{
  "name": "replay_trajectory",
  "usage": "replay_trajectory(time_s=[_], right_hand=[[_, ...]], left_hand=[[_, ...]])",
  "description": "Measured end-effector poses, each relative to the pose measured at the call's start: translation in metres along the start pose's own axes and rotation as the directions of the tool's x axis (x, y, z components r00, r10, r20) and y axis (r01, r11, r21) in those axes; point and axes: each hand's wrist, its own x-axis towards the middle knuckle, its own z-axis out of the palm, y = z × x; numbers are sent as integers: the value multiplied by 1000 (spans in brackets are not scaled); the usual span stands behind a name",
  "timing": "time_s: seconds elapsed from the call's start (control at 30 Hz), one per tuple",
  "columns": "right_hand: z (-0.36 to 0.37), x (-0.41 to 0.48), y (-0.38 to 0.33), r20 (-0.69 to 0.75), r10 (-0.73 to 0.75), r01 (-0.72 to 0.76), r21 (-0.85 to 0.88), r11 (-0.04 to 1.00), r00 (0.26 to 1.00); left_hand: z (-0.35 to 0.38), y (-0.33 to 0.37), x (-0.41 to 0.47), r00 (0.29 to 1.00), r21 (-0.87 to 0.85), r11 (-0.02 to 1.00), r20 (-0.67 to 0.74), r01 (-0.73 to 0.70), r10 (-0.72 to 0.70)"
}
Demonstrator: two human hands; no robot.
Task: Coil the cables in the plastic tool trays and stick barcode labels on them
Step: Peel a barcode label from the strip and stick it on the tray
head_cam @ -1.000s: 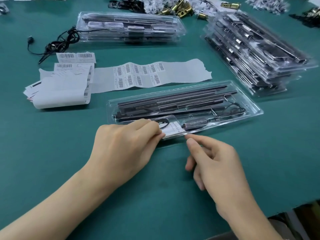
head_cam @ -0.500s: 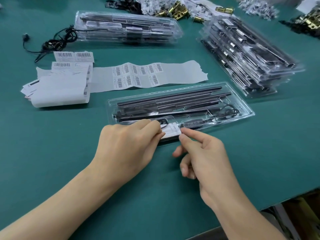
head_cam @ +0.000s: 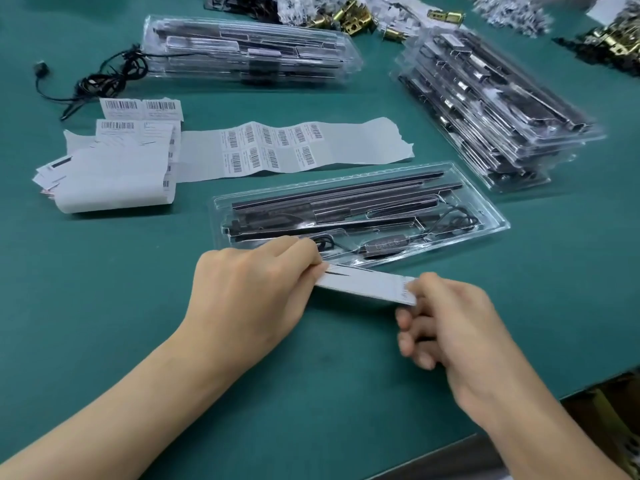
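Note:
A clear plastic tray (head_cam: 491,221) lies in front of me on the green table, holding dark metal bars and a black cable with an inline control (head_cam: 382,247). Just below its near edge, a white strip of label paper (head_cam: 363,284) is stretched between my hands. My left hand (head_cam: 256,285) pinches the strip's left end against the tray's front edge. My right hand (head_cam: 446,323) pinches the right end, where a small barcode shows. The fingertips of both hands are partly hidden by the paper.
A label sheet with several barcodes (head_cam: 277,148) and a folded heap of backing paper (head_cam: 110,171) lie behind the tray at left. Two stacks of filled trays stand at the back (head_cam: 249,53) and right (head_cam: 495,109). A loose black cable (head_cam: 104,77) lies at far left. Brass hardware (head_cam: 349,15) lines the back edge. The table's edge runs at lower right.
My right hand has taken hold of the white paper near the tray's front and drawn it out to the right into a long strip. My left hand stayed at the tray's edge.

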Motion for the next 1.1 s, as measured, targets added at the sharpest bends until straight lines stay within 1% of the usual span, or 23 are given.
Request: replay_trajectory(time_s=[0.03,0.1,0.23,0.3,0.37,0.53,0.77,0.9,0.97,1.1], right_hand=[[-7,-1,0,-21,-4,4,-14,1000,1000],[-14,1,-2,-3,14,-14,-33,999,1000],[3,6,-7,172,69,-70,1,998,983],[14,7,-6,210,76,-87,45,995,975],[17,8,-3,207,80,-101,90,991,975],[-4,7,-1,115,81,-100,170,980,990],[16,16,-3,151,13,-54,272,961,988],[3,13,2,102,-6,-19,239,971,995],[-6,11,4,69,-3,-15,251,968,998],[-5,10,5,101,-2,-25,261,965,995]], left_hand=[[0,0,0,1000,-1,1000,-2,1,-1],[0,-1,0,1000,6,1000,-7,-8,8],[1,1,-1,1000,33,999,-15,-26,26],[1,1,-2,999,36,999,-21,-29,30],[1,0,-2,999,35,999,-23,-28,29],[2,0,-2,1000,25,1000,-16,-14,14],[2,1,-2,1000,48,999,24,-2,0],[2,2,-2,999,44,999,34,3,-4],[2,2,-1,999,49,999,42,20,-22],[2,4,-1,998,54,998,43,36,-38]])
